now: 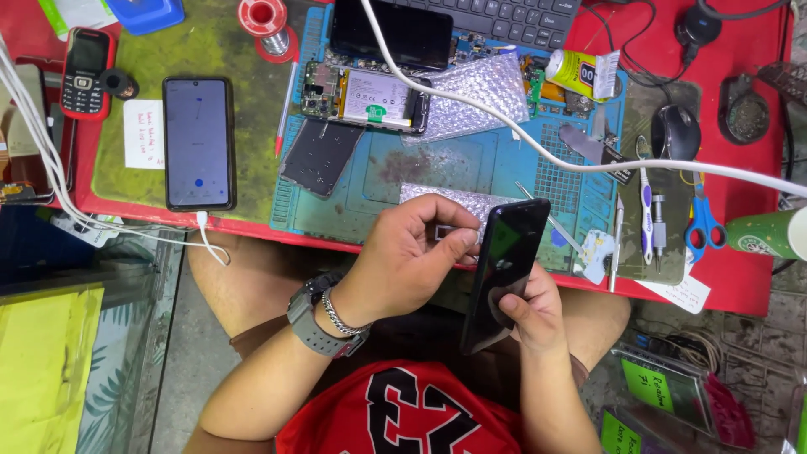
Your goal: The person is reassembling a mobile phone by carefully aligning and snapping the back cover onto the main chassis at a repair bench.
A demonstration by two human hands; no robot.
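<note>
1. Nearest the camera, the right hand (528,313) grips the lower end of a slim black smartphone with a glossy dark screen (504,269), held edge-up just in front of the red work surface (740,277).
2. The left hand (412,252), with a grey wristwatch (313,324) and a chain bracelet on the wrist, is pinched closed against the phone's side edge; a small pale piece seems to sit between fingertips and phone, but it is too small to identify.
3. Stage, as judged: the held phone looks fully closed, so work on it appears confined to its edge, either just beginning or nearly finished; which cannot be told.
4. On the blue silicone repair mat (471,164) lies an opened phone body with exposed circuit board and battery (366,98), and beside it a detached dark back panel (319,157). That unit remains unassembled.
5. Two sheets of clear bubble wrap (475,92) rest on the mat, one under a white cable (588,166).
6. At the left, a second smartphone with a lit grey screen (198,143) lies on a green mat, plugged into a charging lead.
</note>
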